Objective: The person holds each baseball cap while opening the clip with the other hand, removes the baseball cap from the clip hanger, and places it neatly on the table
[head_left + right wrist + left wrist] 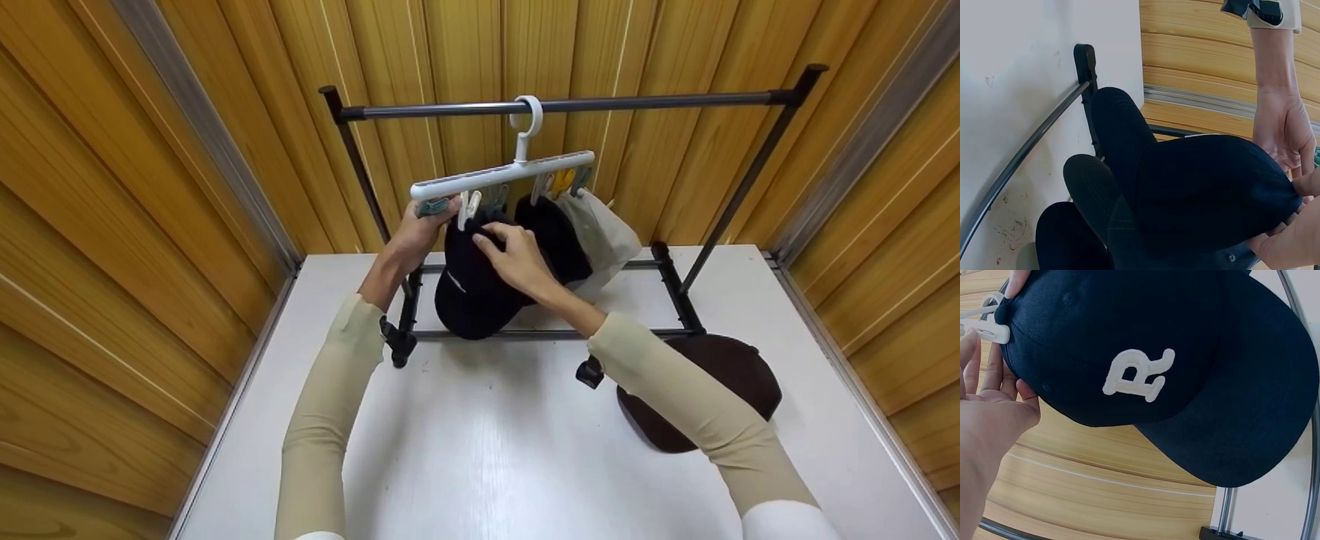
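A dark navy cap (471,300) with a raised white R (1138,374) on its front hangs brim-down under the left end of a white clip hanger (480,178). My left hand (414,238) pinches a white clothespin (989,331) that sits at the cap's back edge. The right hand (521,259) grips the same edge between thumb and fingers, close beside the pin. A teal clip (433,207) is at the hanger's left tip. More caps hang to the right, among them a black one (559,236) and an off-white one (609,229).
The hanger's hook (529,116) loops over the bar (645,102) of a dark metal rack. On the white floor board (480,450), a dark brown cap (720,375) lies at the right, partly behind my right sleeve. Wood-patterned walls (90,225) enclose three sides.
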The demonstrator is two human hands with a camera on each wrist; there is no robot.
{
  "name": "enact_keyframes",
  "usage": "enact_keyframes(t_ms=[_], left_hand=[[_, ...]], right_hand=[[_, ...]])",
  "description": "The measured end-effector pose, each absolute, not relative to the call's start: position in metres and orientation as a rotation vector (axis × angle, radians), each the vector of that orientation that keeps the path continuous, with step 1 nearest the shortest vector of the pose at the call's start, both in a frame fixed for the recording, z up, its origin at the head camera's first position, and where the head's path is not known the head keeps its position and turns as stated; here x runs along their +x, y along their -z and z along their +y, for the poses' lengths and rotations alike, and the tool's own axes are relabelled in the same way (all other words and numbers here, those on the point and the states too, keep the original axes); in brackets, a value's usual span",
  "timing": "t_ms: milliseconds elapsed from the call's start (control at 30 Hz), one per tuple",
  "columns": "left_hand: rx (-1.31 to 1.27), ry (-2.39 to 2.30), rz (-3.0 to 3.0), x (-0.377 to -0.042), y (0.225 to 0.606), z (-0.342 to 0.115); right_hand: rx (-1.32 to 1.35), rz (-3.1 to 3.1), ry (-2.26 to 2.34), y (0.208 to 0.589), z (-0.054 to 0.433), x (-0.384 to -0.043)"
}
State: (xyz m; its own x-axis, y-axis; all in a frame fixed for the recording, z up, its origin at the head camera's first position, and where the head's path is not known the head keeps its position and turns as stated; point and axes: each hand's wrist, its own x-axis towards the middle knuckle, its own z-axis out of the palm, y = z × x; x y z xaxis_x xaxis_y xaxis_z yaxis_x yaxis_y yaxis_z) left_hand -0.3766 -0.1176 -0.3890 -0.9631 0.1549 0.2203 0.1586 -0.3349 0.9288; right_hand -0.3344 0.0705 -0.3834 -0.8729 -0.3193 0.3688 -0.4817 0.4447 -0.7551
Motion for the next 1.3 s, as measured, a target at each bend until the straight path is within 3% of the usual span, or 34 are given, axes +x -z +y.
enact_keyframes(t_ms=[1300], left_hand=[[-0.568, 2.577, -1.669, -0.3731, 0.3848, -0.1097]], right_hand=[[0.682, -2.514, -1.435, 0.3881, 0.0762, -0.3307]])
